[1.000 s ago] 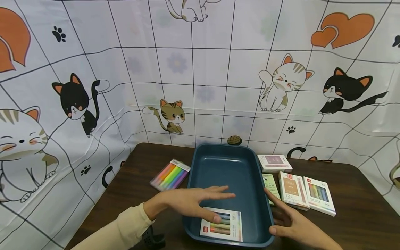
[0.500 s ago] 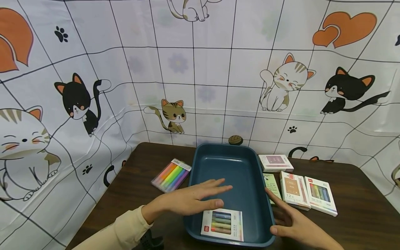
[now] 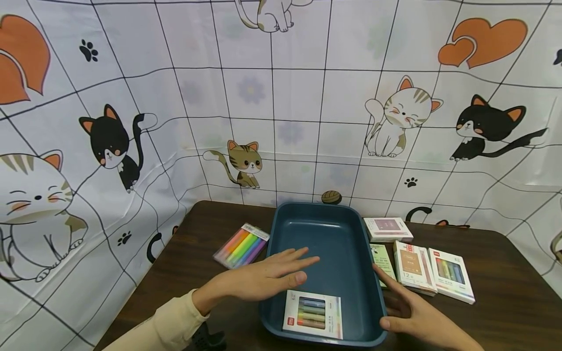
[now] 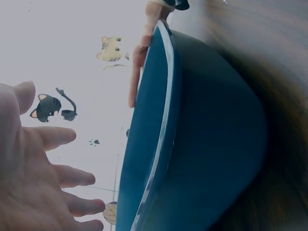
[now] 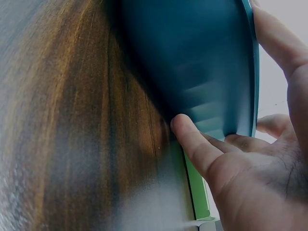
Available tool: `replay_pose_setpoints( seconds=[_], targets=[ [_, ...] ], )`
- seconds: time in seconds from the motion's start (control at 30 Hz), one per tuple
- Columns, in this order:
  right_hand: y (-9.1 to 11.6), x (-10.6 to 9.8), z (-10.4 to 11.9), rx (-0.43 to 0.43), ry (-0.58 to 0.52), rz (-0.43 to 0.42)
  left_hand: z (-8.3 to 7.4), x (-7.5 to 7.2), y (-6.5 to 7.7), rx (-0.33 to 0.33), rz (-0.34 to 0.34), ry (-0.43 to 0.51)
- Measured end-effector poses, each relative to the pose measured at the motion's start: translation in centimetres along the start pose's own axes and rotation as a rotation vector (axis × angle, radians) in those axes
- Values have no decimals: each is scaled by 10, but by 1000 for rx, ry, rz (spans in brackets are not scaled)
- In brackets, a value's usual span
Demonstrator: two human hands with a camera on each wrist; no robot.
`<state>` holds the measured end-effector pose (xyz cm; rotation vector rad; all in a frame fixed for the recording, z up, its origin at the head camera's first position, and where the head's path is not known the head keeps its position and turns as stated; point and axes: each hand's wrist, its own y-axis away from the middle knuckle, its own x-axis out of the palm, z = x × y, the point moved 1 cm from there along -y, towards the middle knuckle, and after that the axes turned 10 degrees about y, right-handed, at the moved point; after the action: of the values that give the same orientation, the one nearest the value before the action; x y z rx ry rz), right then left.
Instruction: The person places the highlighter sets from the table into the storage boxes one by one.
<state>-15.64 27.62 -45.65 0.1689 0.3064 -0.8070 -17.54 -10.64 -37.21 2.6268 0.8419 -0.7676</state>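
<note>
A dark teal plastic tray (image 3: 338,263) stands lengthwise on the brown table. Near its front end lies a white box (image 3: 291,321) with a window showing several thick coloured sticks. My left hand (image 3: 256,279) hovers over the tray's left side, palm down, fingers spread and holding nothing. In the left wrist view its fingers (image 4: 72,175) are apart from the rim. My right hand (image 3: 414,312) touches the tray's right side. Its fingers (image 5: 197,147) lie against the outer wall, the thumb at the rim. Some right fingers are hidden behind the hand in the head view.
Left of the tray lies a clear pack of rainbow-coloured pens (image 3: 242,247). To the right are a mauve-labelled box (image 3: 388,229), a green pack (image 3: 381,257), a tan-labelled box (image 3: 411,265) and another windowed box (image 3: 452,274). A cat-print curtain (image 3: 294,97) hangs behind the table.
My left hand has drifted left and slightly back from over the windowed box, uncovering more of it. My right hand stays at the tray's side, and the tray holds its place.
</note>
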Motion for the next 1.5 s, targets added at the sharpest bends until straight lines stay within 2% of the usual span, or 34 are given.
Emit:
replay_pose_setpoints(
  seconds=[0.2, 0.47, 0.7, 0.93, 1.33, 1.5],
  targets=[
    [2, 0, 0, -19, -3, 8, 0, -1, 8, -30, -47, -25],
    [2, 1, -1, -59, -20, 17, 1, -2, 17, -46, -87, 5],
    [2, 2, 0, -101, -10, 15, 8, -6, 27, -66, -167, 1],
    [2, 2, 0, -27, -37, 13, 11, -9, 32, -75, -184, -16],
    [2, 2, 3, -52, -35, 25, 11, -15, 41, -77, -224, 6],
    [1, 3, 1, -26, -56, 36, 16, -19, 46, -87, -255, -19]
  ],
)
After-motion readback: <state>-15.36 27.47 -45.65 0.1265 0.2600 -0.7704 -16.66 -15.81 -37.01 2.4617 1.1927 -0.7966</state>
